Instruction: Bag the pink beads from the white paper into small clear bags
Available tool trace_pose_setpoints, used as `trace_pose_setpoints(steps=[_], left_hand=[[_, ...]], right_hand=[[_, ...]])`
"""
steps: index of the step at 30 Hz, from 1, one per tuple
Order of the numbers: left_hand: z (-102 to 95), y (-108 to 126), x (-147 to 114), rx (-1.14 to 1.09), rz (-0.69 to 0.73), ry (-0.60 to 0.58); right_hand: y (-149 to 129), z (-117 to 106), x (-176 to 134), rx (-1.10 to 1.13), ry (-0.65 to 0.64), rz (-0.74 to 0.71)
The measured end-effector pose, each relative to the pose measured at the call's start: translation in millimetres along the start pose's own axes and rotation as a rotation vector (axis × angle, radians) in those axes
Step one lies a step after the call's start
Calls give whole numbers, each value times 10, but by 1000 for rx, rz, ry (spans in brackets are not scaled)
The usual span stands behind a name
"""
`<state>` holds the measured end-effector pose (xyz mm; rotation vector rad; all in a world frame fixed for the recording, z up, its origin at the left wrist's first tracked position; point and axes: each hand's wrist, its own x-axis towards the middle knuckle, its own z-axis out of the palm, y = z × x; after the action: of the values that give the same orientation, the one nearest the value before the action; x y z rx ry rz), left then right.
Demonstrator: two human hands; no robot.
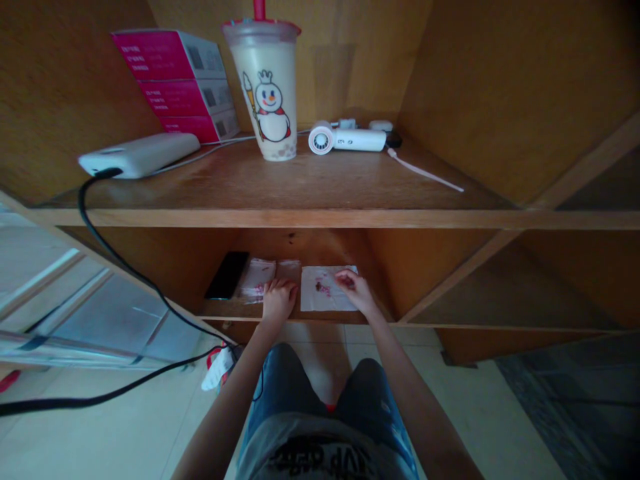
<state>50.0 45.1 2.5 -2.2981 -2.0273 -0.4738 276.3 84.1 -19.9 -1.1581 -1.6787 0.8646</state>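
Observation:
On the lower shelf, my left hand [280, 298] rests with its fingers curled in, by the edge of some clear plastic packets [259, 275] with pink bits in them. Whether it grips anything is hidden. My right hand [353, 287] is over the right side of a white sheet [315, 301], thumb and fingers pinched together. Anything between those fingertips is too small to make out. Several small pink and dark red pieces [323, 288] lie on the sheet. Left of the packets is a black phone [227, 275], lying flat.
Above, the upper shelf [320, 187] holds a tall snowman drink cup [270, 93], pink-and-white boxes [175, 80], a white power bank [143, 155] and a small white handheld fan [350, 139]. A black cable [125, 263] hangs down at the left.

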Motion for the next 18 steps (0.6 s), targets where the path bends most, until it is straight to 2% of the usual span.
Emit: trace_pose_setpoints(steps=[5,11,18], left_hand=[[46,-18,6,5,13,15],[77,-34,8,-69,-48,50],[56,-28,-19,-85,-83,110]], right_hand=[[-35,-3,-32,-148,-21,-56],[-147,19,-81,-584,-7,-171],[-173,49,-105,-698,-26,-182]])
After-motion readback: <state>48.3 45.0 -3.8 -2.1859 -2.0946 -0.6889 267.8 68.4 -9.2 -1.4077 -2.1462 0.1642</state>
